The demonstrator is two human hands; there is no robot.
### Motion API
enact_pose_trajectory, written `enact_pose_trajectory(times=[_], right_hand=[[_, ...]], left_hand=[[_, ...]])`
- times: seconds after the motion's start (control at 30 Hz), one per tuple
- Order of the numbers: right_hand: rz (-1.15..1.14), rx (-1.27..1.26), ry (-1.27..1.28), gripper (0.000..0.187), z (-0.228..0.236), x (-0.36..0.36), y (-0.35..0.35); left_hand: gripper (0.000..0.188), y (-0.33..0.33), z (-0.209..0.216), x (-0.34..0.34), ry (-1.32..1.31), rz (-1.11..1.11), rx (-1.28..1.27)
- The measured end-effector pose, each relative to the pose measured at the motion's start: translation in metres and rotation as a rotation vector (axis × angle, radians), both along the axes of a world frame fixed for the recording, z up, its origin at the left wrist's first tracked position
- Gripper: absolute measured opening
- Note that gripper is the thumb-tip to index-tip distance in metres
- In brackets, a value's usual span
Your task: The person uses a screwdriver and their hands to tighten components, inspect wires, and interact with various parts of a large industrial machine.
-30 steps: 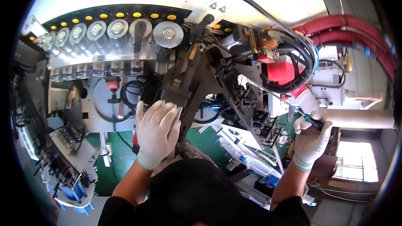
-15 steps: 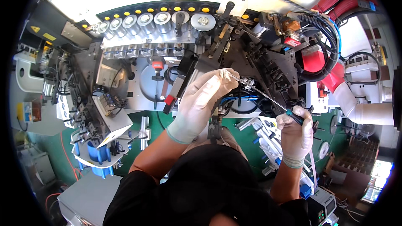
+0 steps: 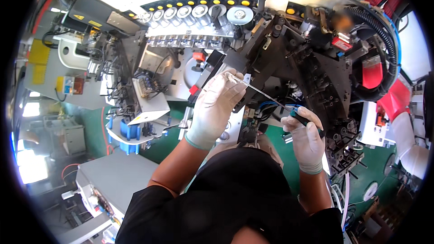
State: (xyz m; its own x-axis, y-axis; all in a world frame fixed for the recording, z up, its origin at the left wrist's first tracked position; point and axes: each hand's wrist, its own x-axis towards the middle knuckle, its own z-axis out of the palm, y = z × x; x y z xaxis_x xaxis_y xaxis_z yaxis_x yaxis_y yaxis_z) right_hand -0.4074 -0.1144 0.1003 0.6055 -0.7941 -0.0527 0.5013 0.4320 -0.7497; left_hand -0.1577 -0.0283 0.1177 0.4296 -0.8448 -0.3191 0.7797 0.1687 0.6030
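Observation:
Both of my hands wear pale, thin gloves. In my right hand is the dark green and black handle of a long screwdriver, its fingers wrapped round it. The thin metal shaft slopes up and left to my left hand. There the left fingers are pinched together at the shaft's tip. Whether a small part also sits between those fingertips is too small to make out. The screwdriver is held in the air in front of the machine, below a dark metal bracket.
Along the machine's back runs a row of silver cylinders below yellow-centred round knobs. Black corrugated hoses loop at the right. A dark fixture block stands beyond my right hand. A grey cabinet is at the lower left, above a green floor.
The view has turned, so the machine appears farther right. Both hands sit slightly farther left in the picture, still holding the screwdriver between them.

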Motion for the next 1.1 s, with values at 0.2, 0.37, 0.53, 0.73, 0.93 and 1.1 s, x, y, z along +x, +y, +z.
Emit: enact_pose_trajectory(times=[0.2, 0.37, 0.53, 0.73, 0.93, 1.1], right_hand=[[0.217, 0.079, 0.047, 0.063, -0.006, -0.020, -0.011], [0.576, 0.062, 0.438, 0.052, 0.013, -0.033, -0.041], [0.536, 0.084, 0.445, 0.038, -0.001, -0.015, -0.013], [0.382, 0.015, 0.432, 0.042, -0.009, 0.001, 0.005], [0.163, 0.333, 0.639, 0.042, -0.085, -0.045, 0.043], [-0.119, 0.580, 0.755, 0.039, -0.180, -0.077, 0.045]], left_hand=[[0.031, -0.006, -0.001, -0.006, -0.105, 0.070, 0.042], [0.036, -0.010, -0.008, -0.004, -0.383, 0.028, 0.057], [0.070, -0.019, -0.004, -0.020, -0.084, -0.144, -0.102], [0.059, -0.026, -0.017, -0.009, -0.417, -0.298, 0.151], [0.032, 0.000, -0.085, -0.004, -0.640, -0.675, 0.312], [0.030, 0.005, -0.090, -0.022, -0.856, -0.882, 0.302]])
